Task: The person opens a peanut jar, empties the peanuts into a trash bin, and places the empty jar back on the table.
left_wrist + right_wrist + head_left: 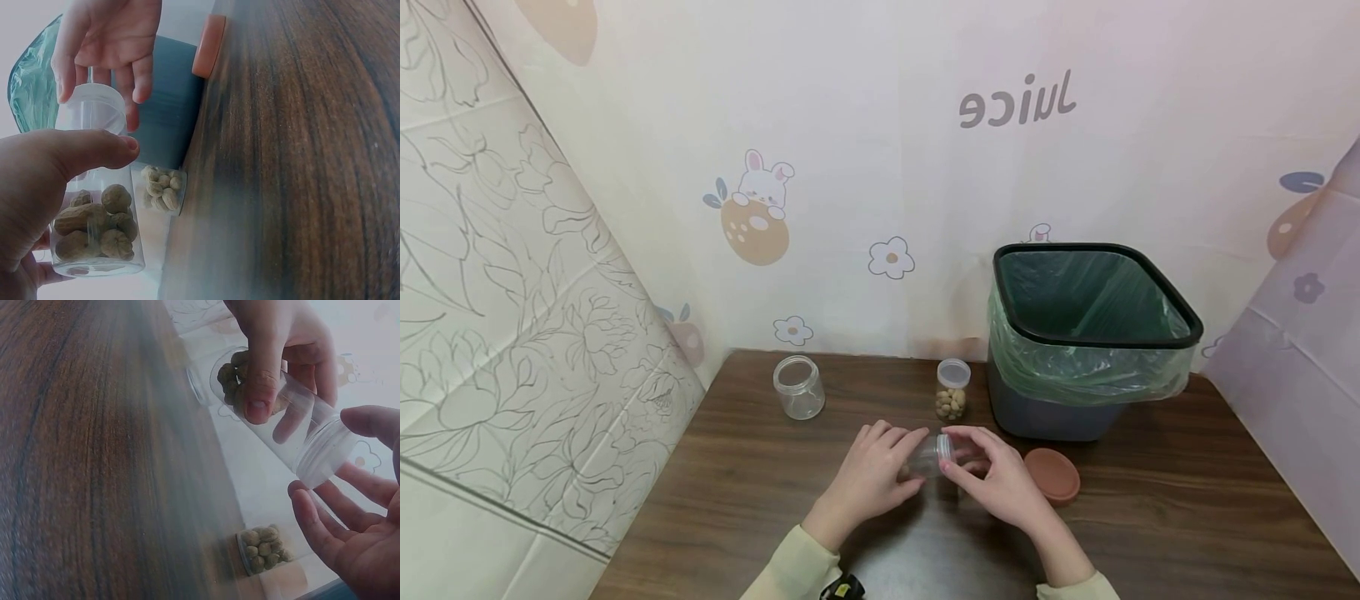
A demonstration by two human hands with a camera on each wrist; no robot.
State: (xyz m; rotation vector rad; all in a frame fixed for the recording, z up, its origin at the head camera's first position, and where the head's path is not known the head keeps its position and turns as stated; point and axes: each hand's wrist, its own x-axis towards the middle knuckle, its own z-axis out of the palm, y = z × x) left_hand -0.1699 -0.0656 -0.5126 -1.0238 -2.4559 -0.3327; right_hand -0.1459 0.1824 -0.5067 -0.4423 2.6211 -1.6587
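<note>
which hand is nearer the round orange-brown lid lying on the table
Right. The right hand is just left of the orange-brown lid, at the clear jar's top end; the left hand is farther left, gripping the jar's body.

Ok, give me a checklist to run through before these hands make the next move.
1. Left hand gripping the held jar: ok.
2. Right hand at its mouth end: ok.
3. Held jar upright: not ok, tipped sideways.
4. Peanuts gathered toward its base: ok.
5. Mouth end closed tight: cannot tell.
6. Standing nut jar upright and capped: ok.
</note>
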